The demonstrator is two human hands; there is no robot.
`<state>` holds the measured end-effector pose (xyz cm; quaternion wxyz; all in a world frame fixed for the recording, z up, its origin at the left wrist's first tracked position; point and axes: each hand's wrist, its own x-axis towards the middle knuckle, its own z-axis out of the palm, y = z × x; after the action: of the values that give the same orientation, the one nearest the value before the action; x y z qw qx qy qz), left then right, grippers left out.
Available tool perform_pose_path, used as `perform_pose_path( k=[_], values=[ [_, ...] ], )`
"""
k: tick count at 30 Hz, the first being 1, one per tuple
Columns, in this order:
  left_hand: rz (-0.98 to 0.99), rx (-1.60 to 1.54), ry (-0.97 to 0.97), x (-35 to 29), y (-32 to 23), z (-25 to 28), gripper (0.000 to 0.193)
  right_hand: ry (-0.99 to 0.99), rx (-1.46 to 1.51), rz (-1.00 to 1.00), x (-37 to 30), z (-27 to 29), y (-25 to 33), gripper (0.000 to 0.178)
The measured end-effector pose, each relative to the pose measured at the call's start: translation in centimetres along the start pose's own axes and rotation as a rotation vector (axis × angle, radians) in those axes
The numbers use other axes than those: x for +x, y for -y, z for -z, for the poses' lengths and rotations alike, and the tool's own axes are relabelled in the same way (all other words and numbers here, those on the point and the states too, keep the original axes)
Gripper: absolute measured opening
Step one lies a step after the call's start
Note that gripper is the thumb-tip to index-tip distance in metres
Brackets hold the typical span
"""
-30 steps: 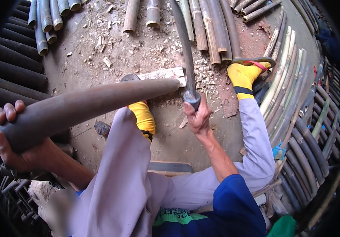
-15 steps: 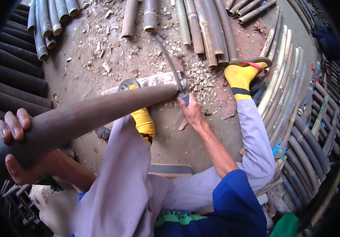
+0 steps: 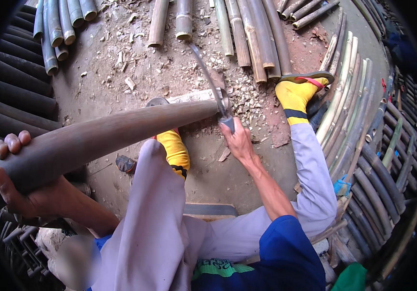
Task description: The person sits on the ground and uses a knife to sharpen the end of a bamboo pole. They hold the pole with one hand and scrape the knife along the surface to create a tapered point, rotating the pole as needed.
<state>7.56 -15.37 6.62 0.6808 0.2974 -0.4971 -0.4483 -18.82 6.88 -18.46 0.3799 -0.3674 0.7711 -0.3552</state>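
Note:
A thick dark bamboo pole (image 3: 106,132) slants across from the lower left to the middle, its far end resting over a pale wooden block (image 3: 194,96) on the ground. Near the left rim my left hand (image 3: 19,169) is wrapped round the pole, thumb below and fingers over the top. My right hand (image 3: 237,140) is closed on the grey handle of a long, slightly curved knife (image 3: 207,72). Its blade points away from me, right beside the pole's far end; whether it touches the bamboo I cannot tell.
Pale wood chips (image 3: 252,99) litter the dirt floor. Several bamboo poles (image 3: 252,39) lie ahead, with more stacked at left (image 3: 19,92) and right (image 3: 349,106). My feet in yellow socks (image 3: 293,97) are spread around the block. A low bench (image 3: 211,209) lies between my legs.
The pole has shifted slightly, its left part lower and further left along with my left hand. My right hand and the knife have moved a little down and right.

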Motion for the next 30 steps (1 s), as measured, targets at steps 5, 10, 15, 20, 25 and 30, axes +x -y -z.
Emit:
perform_pose_path(
  k=[5,10,15,20,25,30],
  values=[
    [0.030,-0.233,0.212,1.3,0.8,3.4,0.051,-0.213,0.122,0.290,-0.7,-0.2,1.9,0.043],
    [-0.043,-0.187,0.168,1.1,0.8,2.6,0.051,0.000,-0.096,0.026,0.5,-0.5,-0.8,0.048],
    [0.030,-0.311,0.238,1.5,0.9,4.0,0.053,-0.135,0.082,0.165,-1.0,0.4,2.8,0.042],
    [-0.008,-0.338,0.290,1.8,1.6,4.5,0.054,0.138,-0.077,-0.094,0.9,0.2,0.4,0.047],
    [-0.004,-0.344,0.317,2.3,1.9,4.6,0.053,-0.079,0.043,0.098,-0.6,0.6,3.1,0.049],
    [0.172,-0.236,0.231,1.2,0.7,1.2,0.064,0.114,-0.058,-0.128,0.9,-0.1,-1.0,0.050]
  ],
)
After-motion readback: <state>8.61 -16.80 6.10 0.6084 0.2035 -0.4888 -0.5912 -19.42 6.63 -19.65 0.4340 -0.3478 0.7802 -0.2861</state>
